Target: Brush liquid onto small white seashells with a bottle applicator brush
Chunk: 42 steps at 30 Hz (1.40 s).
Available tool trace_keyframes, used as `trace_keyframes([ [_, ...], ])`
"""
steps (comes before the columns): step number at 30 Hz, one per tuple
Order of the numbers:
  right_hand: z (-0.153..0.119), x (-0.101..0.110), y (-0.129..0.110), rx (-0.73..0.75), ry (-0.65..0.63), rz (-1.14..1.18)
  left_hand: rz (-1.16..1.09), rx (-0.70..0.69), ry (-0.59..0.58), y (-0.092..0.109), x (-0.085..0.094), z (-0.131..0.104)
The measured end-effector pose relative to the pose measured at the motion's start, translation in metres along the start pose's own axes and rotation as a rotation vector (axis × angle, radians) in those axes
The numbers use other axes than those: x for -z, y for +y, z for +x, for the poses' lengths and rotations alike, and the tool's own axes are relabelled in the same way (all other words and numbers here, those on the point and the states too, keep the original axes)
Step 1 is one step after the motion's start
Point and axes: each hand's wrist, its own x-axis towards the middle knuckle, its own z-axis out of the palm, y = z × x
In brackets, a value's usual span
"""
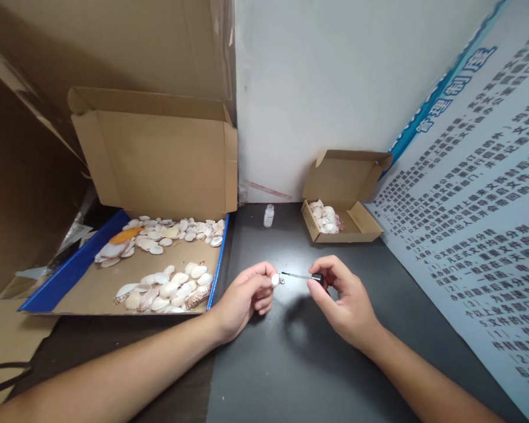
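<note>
On the table (pixel 255 364), a bottle (pixel 268 217) stands between the left box (pixel 94 288) and the right box (pixel 365 224).

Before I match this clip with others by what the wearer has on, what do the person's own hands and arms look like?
The left hand and right hand are bare, with no gloves. The left forearm and right forearm show no sleeves, and neither wrist has a watch or bracelet. I see no rings, though some fingers are partly hidden.

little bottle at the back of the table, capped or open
Open: the bottle stands upright with no cap over its neck. The right hand holds a black cap with a thin brush.
</note>
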Motion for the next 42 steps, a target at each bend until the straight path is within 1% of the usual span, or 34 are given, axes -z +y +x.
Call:
trace_keyframes([
  [3,-0.0011,0.0003,0.0004,0.046,-0.039,0.027,-0.005,0.004,0.006,0.0001,-0.0004,0.0],
  [5,-0.0016,0.0001,-0.0001,0.044,-0.067,0.017,-0.007,0.006,0.006,0.0,-0.0005,0.0001],
  [8,-0.0014,-0.0001,-0.0014,0.008,-0.039,-0.005,-0.003,0.003,-0.001,-0.0002,-0.0004,0.0004],
  [10,-0.0013,0.0004,-0.0017,0.017,-0.013,0.006,-0.002,0.0,-0.002,-0.0003,-0.0002,0.0005],
  [13,-0.0022,0.0008,-0.0016,0.073,-0.033,0.034,-0.004,0.003,0.001,-0.0006,0.0001,0.0005],
  [16,-0.0028,-0.0001,-0.0014,0.062,-0.068,0.022,-0.004,0.006,-0.001,-0.0005,-0.0002,0.0005],
  [19,-0.0023,-0.0008,-0.0017,0.024,-0.044,0.011,-0.001,0.009,0.002,-0.0002,-0.0009,0.0004],
  [21,-0.0021,-0.0006,-0.002,0.038,-0.027,0.023,-0.003,0.01,0.004,-0.0001,-0.0011,0.0003],
  [24,-0.0024,-0.0001,-0.0023,0.073,-0.043,0.033,-0.01,0.004,0.008,-0.0004,-0.001,0.0004],
  [26,-0.0026,-0.0003,-0.0023,0.066,-0.058,0.02,-0.008,0.003,0.006,-0.0006,-0.0007,0.0007],
  [29,-0.0026,-0.0005,-0.0017,0.041,-0.04,0.005,-0.001,-0.001,-0.002,-0.001,-0.0001,0.0011],
  [32,-0.0031,-0.0001,-0.0011,0.062,-0.029,0.025,-0.003,-0.001,-0.006,-0.0011,0.0003,0.0008],
  [36,-0.0033,-0.0005,-0.002,0.074,-0.057,0.024,-0.009,0.002,-0.009,-0.001,0.0009,0.0007],
  [40,-0.0027,-0.0011,-0.0029,0.05,-0.024,0.005,-0.002,0.002,-0.015,-0.0013,0.0016,0.0018],
  [42,-0.0032,-0.001,-0.0024,0.064,-0.026,0.021,-0.005,-0.001,-0.011,-0.0017,0.0018,0.0018],
])
